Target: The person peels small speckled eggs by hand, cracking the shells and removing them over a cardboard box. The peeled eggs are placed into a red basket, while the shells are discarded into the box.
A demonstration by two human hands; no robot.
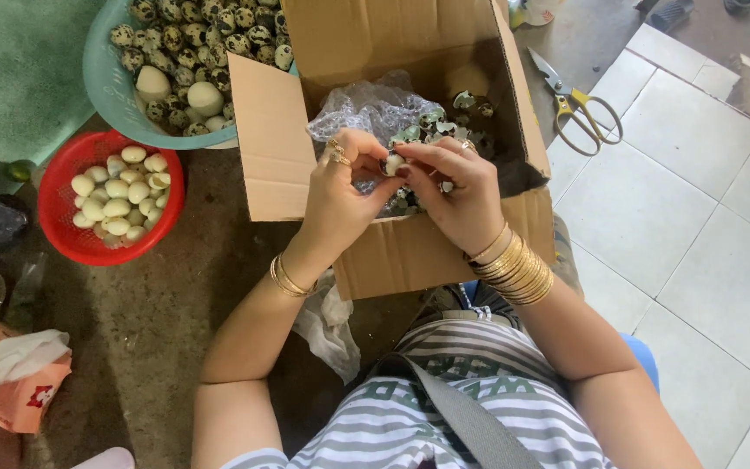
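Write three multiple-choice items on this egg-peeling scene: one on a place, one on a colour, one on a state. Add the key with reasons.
1. Where do the scissors lie?
A. In the box
B. On the tiled floor, right of the cardboard box
C. In the red basket

2. What colour is the basket of peeled eggs?
A. Red
B. Blue
C. Yellow

3. The small egg between the left hand and right hand is:
A. Lying on the floor
B. Resting in the teal bowl
C. Pinched by both hands' fingertips over the box

Key: 1 B, they rest on tile beside the box; 2 A, its rim is red; 3 C, both hands meet on it.
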